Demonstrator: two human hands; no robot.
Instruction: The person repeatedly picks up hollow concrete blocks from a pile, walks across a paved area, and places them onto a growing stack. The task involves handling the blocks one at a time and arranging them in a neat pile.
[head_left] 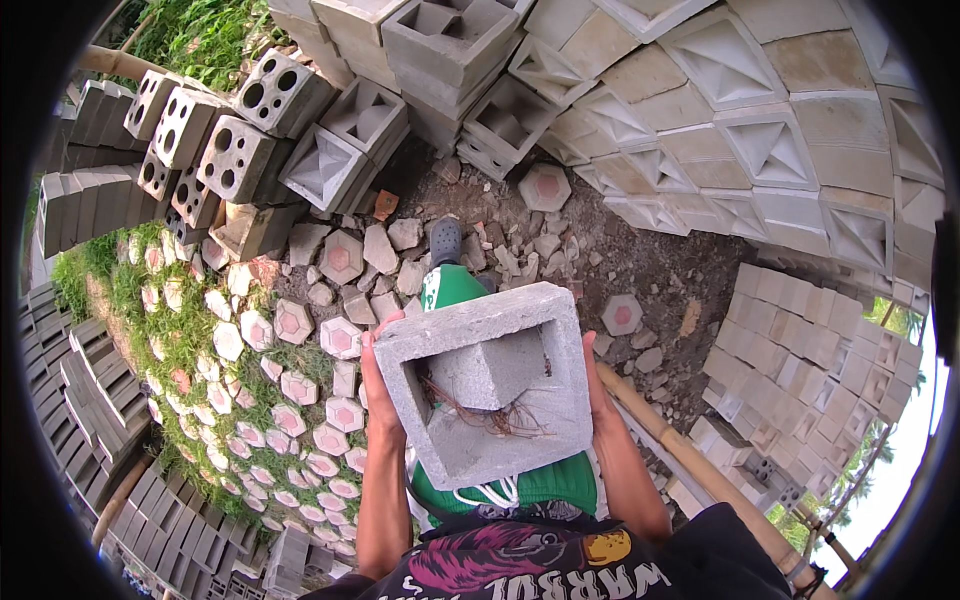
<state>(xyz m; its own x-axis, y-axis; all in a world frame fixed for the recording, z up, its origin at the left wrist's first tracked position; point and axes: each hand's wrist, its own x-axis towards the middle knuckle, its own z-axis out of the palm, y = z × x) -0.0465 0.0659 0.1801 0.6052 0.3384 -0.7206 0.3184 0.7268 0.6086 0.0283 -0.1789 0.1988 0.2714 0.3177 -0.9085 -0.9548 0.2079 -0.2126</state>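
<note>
A square grey concrete vent block (490, 385) is held up in front of my waist, slightly tilted. Its hollow face is turned up, with a raised wedge inside and dry brown plant roots or twigs lying in the recess. My left hand (382, 385) grips the block's left side, and my right hand (597, 385) grips its right side. Most of the fingers are hidden behind or under the block. Beneath it show green shorts and one grey clog (446, 241) on the rubble ground.
Stacks of patterned vent blocks (755, 150) rise at the far right. Blocks with round holes (243, 155) are piled at the far left. Hexagonal pavers (293, 322) and broken stones cover the ground. A bamboo pole (690, 455) runs along my right; more block stacks (810, 345) stand beyond it.
</note>
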